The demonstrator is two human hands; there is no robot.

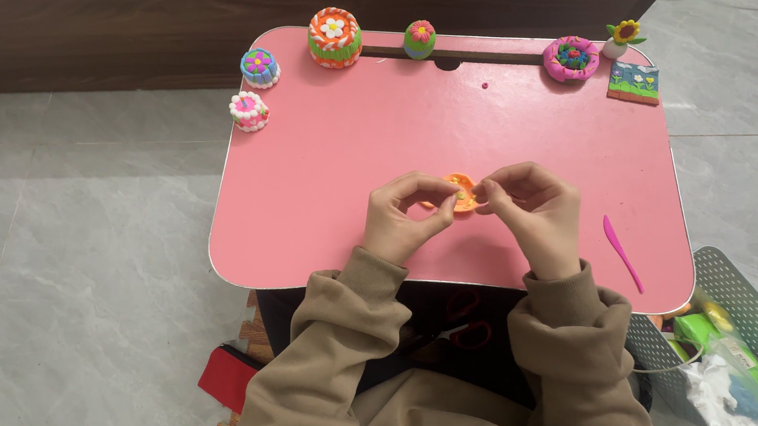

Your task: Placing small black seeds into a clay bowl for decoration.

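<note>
Along the far-left edge of the pink bench [331, 137], two small clay cakes [254, 89] are sitting finished, with a taller orange cake [334, 37] and a green one [420, 39] beside them. At mid-bench the left hand [401, 215] is curling inward, its fingers pinching narrowly at the edge of an orange disc [462, 192], which looks only partly decorated, with a few small dots on it. The right hand [532, 212] is mirroring it, fingers closing on the disc's other side, both wrists resting low. Farther right, a pink ring [571, 58], a flower [625, 34], a tile [634, 82] and a pink tool [622, 251] are lying untouched.
</note>
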